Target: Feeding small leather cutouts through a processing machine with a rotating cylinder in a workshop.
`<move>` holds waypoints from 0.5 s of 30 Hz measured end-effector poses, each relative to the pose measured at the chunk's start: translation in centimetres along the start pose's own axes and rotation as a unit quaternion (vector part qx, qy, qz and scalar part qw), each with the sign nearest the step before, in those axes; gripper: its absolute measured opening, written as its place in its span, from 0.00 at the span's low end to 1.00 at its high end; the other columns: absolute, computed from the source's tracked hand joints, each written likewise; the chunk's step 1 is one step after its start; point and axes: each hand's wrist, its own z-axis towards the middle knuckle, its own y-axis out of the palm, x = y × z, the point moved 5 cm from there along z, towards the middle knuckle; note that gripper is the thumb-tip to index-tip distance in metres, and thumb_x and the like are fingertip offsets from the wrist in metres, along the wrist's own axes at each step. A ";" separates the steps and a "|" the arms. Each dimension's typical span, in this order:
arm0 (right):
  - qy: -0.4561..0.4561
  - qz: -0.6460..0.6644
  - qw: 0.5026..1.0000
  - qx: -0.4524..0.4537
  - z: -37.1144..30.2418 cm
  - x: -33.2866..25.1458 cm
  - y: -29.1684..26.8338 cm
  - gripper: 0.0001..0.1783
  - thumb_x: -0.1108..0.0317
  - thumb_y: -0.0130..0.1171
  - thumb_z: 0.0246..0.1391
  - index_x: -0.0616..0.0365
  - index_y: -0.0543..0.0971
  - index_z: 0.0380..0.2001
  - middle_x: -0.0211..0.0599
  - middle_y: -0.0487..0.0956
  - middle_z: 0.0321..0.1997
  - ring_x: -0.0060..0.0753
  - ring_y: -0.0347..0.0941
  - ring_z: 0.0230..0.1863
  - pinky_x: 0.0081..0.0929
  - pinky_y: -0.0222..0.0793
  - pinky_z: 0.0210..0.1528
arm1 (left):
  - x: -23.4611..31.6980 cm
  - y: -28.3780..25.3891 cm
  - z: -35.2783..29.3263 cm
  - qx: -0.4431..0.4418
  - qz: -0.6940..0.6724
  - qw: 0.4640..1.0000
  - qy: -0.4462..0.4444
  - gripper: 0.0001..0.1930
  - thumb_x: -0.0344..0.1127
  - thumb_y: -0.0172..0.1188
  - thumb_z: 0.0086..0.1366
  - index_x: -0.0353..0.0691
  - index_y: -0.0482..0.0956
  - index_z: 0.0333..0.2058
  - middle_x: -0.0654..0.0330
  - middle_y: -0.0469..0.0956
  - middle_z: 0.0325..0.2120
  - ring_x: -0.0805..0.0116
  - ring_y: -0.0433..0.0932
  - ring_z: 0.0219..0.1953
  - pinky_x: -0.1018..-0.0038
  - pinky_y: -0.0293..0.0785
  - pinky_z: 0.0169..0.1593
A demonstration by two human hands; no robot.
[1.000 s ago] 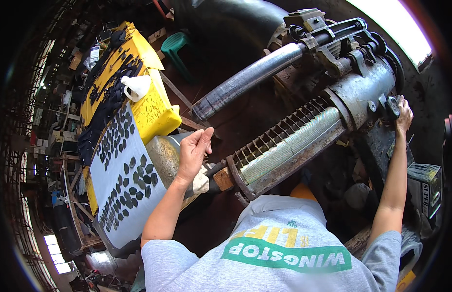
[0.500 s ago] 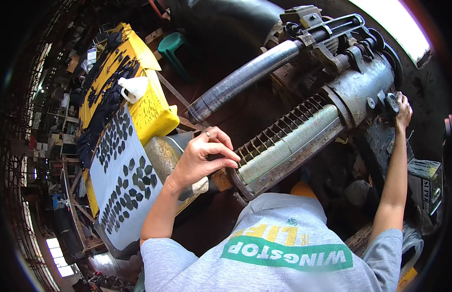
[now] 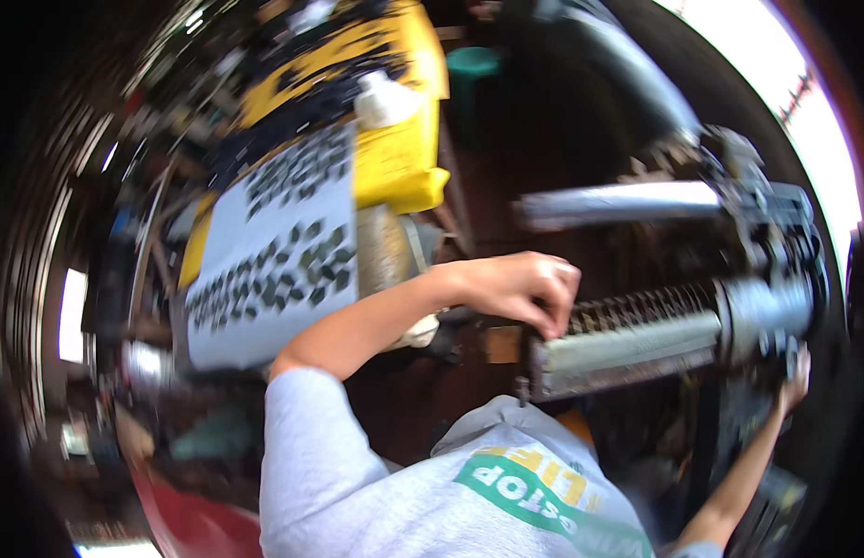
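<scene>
My left hand (image 3: 534, 290) is at the left end of a metal machine, with thumb and fingers pinched together. Motion blur hides what is between them, if anything. Just below and beside the fingers lies a pale greenish textured strip (image 3: 636, 346) along the machine's bed. A row of thin metal ribs (image 3: 650, 309) runs behind that strip. At the far right, my right hand (image 3: 798, 379) is closed around a dark knob (image 3: 791, 358) below the grey metal drum (image 3: 767, 312) of the machine.
A polished roller (image 3: 627, 203) extends above the bed. Left of me, several dark flat pieces lie on a light sheet (image 3: 264, 242), beside a yellow-covered bundle (image 3: 395, 167) and a white jug (image 3: 385, 100). A green stool (image 3: 474, 62) stands farther back. Something red (image 3: 194, 507) shows at lower left.
The view has swung left, so the machine appears farther right and the picture is blurred. My left hand stays by the bed's left end, my right at the knob.
</scene>
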 end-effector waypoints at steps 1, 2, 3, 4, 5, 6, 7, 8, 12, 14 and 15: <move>0.053 -0.040 0.997 -0.048 1.2 -3.2 0.7 0.27 0.55 0.47 0.62 0.51 0.70 0.62 0.43 0.72 0.62 0.48 0.69 0.60 0.38 0.68 0.58 | -0.1 0.4 -0.8 0.000 -0.010 1.000 -0.026 0.06 0.36 0.68 0.55 0.42 0.82 0.27 0.63 0.74 0.27 0.65 0.73 0.38 0.67 0.69 0.44; 0.032 -0.034 0.997 -0.054 1.5 -3.6 0.5 0.29 0.50 0.47 0.61 0.50 0.69 0.62 0.43 0.73 0.59 0.50 0.73 0.55 0.41 0.71 0.52 | 0.0 0.6 -1.0 -0.004 -0.030 0.999 -0.031 0.06 0.35 0.67 0.55 0.41 0.81 0.27 0.62 0.74 0.26 0.65 0.73 0.38 0.68 0.70 0.43; 0.080 -0.071 0.989 -0.098 2.0 -3.9 0.3 0.30 0.47 0.45 0.60 0.49 0.67 0.62 0.41 0.74 0.57 0.51 0.75 0.51 0.44 0.73 0.47 | 0.1 0.8 -1.2 -0.001 -0.036 0.999 -0.036 0.05 0.32 0.66 0.56 0.40 0.81 0.27 0.62 0.73 0.28 0.66 0.73 0.38 0.70 0.71 0.41; 0.071 -0.113 0.987 -0.090 1.5 -2.1 0.5 0.32 0.44 0.44 0.60 0.49 0.67 0.62 0.41 0.74 0.56 0.52 0.75 0.49 0.47 0.73 0.44 | 0.1 0.8 -1.1 0.007 -0.044 0.998 -0.039 0.04 0.32 0.66 0.56 0.40 0.80 0.27 0.62 0.73 0.28 0.67 0.73 0.38 0.70 0.71 0.41; 0.081 -0.078 0.988 -0.106 1.6 -1.6 0.8 0.33 0.42 0.42 0.60 0.50 0.67 0.62 0.41 0.73 0.57 0.53 0.75 0.50 0.47 0.73 0.45 | 0.1 1.1 -1.3 0.017 -0.053 0.997 -0.048 0.04 0.31 0.66 0.56 0.39 0.80 0.27 0.62 0.72 0.29 0.68 0.73 0.38 0.71 0.71 0.41; 0.058 -0.070 0.993 -0.081 1.5 -1.6 0.8 0.35 0.40 0.41 0.59 0.50 0.67 0.61 0.40 0.74 0.56 0.53 0.75 0.50 0.47 0.72 0.46 | -0.1 1.4 -1.6 0.033 -0.049 0.997 -0.052 0.04 0.31 0.66 0.56 0.39 0.80 0.27 0.62 0.72 0.29 0.68 0.73 0.38 0.71 0.71 0.41; 0.064 -0.057 0.991 -0.100 2.0 -3.2 0.6 0.36 0.38 0.41 0.58 0.48 0.68 0.61 0.40 0.75 0.55 0.53 0.75 0.50 0.47 0.71 0.47 | -0.2 1.7 -2.1 0.057 -0.061 0.995 -0.055 0.04 0.30 0.66 0.56 0.39 0.80 0.27 0.62 0.72 0.30 0.68 0.72 0.39 0.71 0.71 0.42; 0.078 -0.063 0.988 -0.114 2.7 -4.9 -0.2 0.36 0.36 0.41 0.57 0.47 0.68 0.61 0.40 0.75 0.55 0.53 0.75 0.50 0.47 0.71 0.47 | -0.2 1.9 -2.7 0.081 -0.073 0.993 -0.055 0.04 0.30 0.66 0.56 0.39 0.79 0.27 0.62 0.72 0.31 0.68 0.72 0.39 0.71 0.71 0.42; 0.084 -0.064 0.990 -0.098 1.9 -4.7 -1.8 0.39 0.30 0.41 0.55 0.45 0.71 0.59 0.39 0.75 0.55 0.52 0.75 0.51 0.46 0.71 0.48 | -0.4 2.1 -2.4 0.096 -0.086 0.990 -0.054 0.04 0.31 0.67 0.56 0.41 0.80 0.27 0.63 0.73 0.31 0.66 0.70 0.42 0.66 0.68 0.49; 0.130 -0.027 0.985 -0.106 2.4 -3.2 -1.1 0.38 0.31 0.41 0.56 0.45 0.72 0.58 0.36 0.75 0.55 0.51 0.74 0.52 0.46 0.70 0.50 | -0.2 1.8 -2.2 0.107 -0.052 0.992 -0.034 0.04 0.32 0.66 0.56 0.42 0.80 0.28 0.64 0.73 0.32 0.65 0.69 0.44 0.64 0.64 0.51; 0.155 -0.015 0.983 -0.101 2.2 -1.5 -0.6 0.38 0.31 0.41 0.56 0.45 0.72 0.58 0.36 0.75 0.56 0.51 0.74 0.52 0.46 0.69 0.50 | 0.0 1.6 -2.0 0.116 -0.018 0.993 -0.016 0.04 0.34 0.66 0.56 0.44 0.80 0.28 0.65 0.74 0.33 0.64 0.68 0.45 0.62 0.61 0.53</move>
